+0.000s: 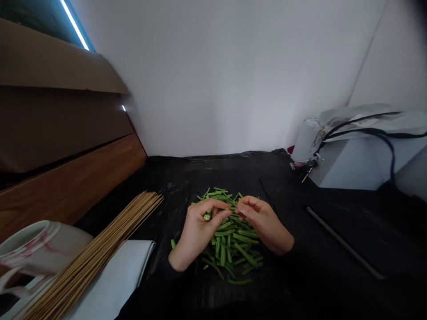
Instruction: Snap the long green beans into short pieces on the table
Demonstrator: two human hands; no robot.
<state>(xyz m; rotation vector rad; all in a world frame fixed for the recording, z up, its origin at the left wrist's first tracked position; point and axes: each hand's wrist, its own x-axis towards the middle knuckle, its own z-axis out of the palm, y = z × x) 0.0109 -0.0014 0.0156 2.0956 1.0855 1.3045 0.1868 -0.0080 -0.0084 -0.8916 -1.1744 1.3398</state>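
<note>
Cut green bean pieces (228,249) lie in a loose pile on the black plastic-covered table (176,178). Over the pile, my left hand (200,229) is closed in a pinch on a thin green bean piece (232,209); another green piece shows inside its curled fingers. My right hand (265,222) pinches the same bean from the other side, fingertips close to those of the left. The fingers partly hide the bean, so its full length cannot be seen.
At the left, a bundle of thin wooden sticks (110,244) lies across folded white paper (116,275) beside a tipped white mug (63,244). A cardboard box (60,120) stands behind. On the right are a flat dark object (363,235) and a white box (353,160) with black cords.
</note>
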